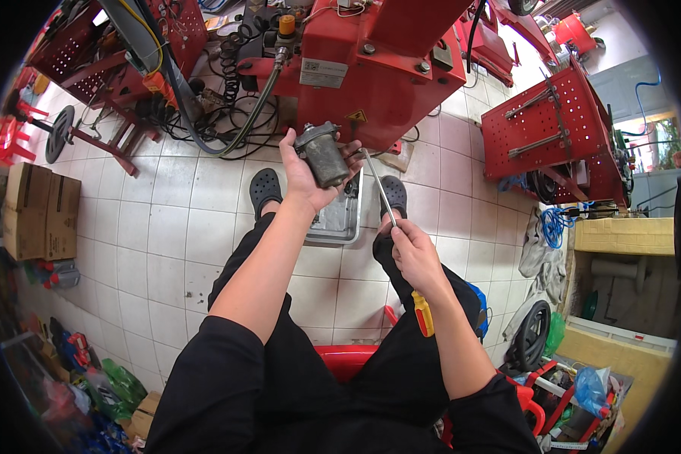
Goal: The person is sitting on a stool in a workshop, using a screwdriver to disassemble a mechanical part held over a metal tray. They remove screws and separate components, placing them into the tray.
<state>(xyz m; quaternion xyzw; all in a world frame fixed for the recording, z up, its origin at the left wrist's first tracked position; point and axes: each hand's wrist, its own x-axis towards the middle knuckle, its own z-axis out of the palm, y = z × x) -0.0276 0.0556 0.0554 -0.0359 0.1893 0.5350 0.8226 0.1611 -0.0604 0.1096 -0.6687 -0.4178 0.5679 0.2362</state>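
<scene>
In my left hand [308,175] lies a grimy, dark grey cylindrical metal part [324,160] with a flanged cap, tilted, its cap end toward the upper left. The thumb is on one side and the fingertips show on the other. My right hand [416,257] is closed around the shaft of a screwdriver [423,312]. The yellow and red handle sticks out below my hand. Its thin shaft points up and slightly left, ending close by my left fingertips; whether they touch I cannot tell. Below the part, a grey metal tray [331,240] sits on the floor, partly hidden by my left hand.
A large red machine [371,83] stands ahead, with black cables [242,125] on the floor at its left. To the right is a red perforated cart [533,129]. Cardboard boxes [41,212] stand at left. A red seat [346,362] shows between my legs.
</scene>
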